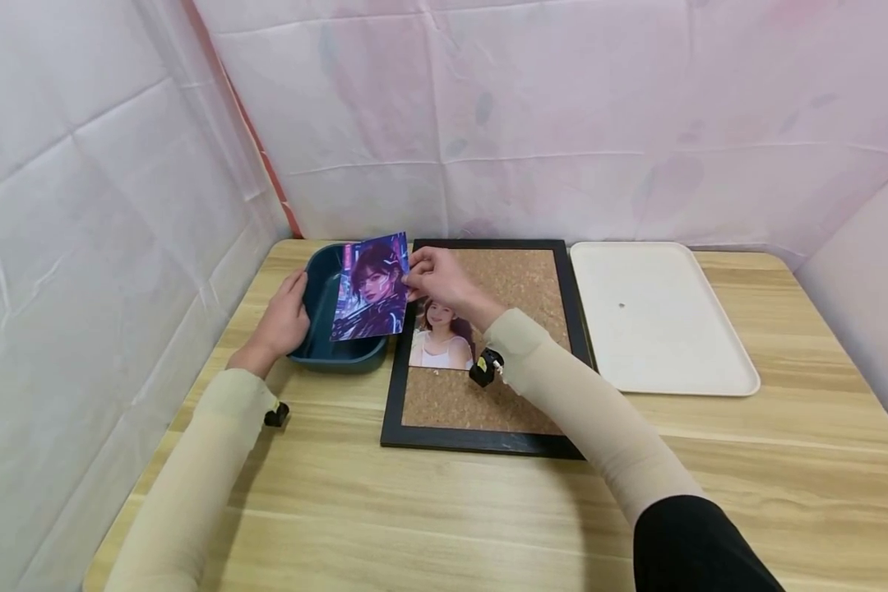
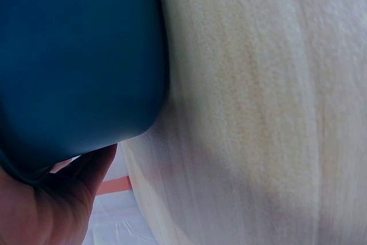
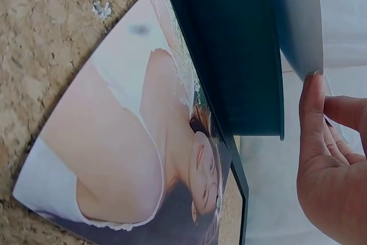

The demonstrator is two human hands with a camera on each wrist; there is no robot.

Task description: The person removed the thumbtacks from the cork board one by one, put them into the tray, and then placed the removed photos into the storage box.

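My right hand [image 1: 432, 275] pinches the edge of a purple portrait photo [image 1: 370, 286] and holds it tilted above a dark teal tray [image 1: 318, 316]; the right wrist view shows the fingers [image 3: 314, 124] on the photo's edge [image 3: 298, 21]. A black-framed cork board [image 1: 521, 284] lies right of the teal tray, and on it lies a second photo [image 1: 444, 341] of a person in white, [image 3: 132, 159]. My left hand [image 1: 281, 321] rests against the teal tray's left rim, with the thumb [image 2: 86, 182] under the tray's outer wall [image 2: 74, 61].
A white tray [image 1: 659, 316] lies on the wooden table [image 1: 444, 501] right of the cork board. White and pink cloth walls close in the table on the left, back and right. A small white pin [image 3: 102, 8] sits in the cork near the photo.
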